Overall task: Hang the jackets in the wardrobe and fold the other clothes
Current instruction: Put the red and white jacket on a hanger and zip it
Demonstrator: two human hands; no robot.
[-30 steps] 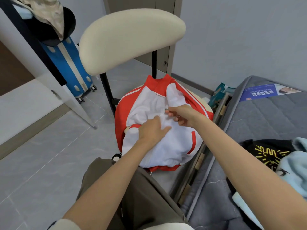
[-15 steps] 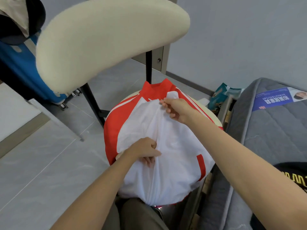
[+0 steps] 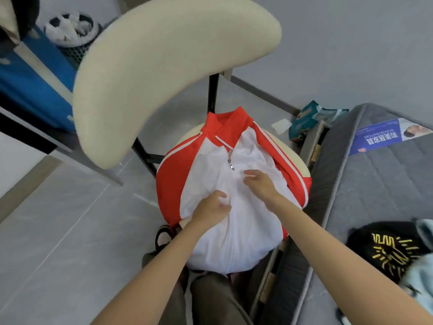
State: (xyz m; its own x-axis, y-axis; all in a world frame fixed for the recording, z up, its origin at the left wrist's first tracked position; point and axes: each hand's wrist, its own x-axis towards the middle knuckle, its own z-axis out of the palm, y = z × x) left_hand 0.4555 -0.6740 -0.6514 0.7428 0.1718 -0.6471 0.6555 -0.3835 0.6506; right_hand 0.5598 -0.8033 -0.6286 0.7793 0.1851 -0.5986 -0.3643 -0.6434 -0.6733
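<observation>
Bunching the white front of the jacket in curled fingers, the left hand pins it to the seat of the chair, probably to steady the zip, while the right hand, slack-fingered and holding nothing, rests on the cloth nearer the chair's backrest.

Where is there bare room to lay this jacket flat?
Bare mattress between the leaflet and the black shirt; bare floor left of the chair. Crowded: the jacket covers the seat; chair-to-mattress gap is narrow.
</observation>
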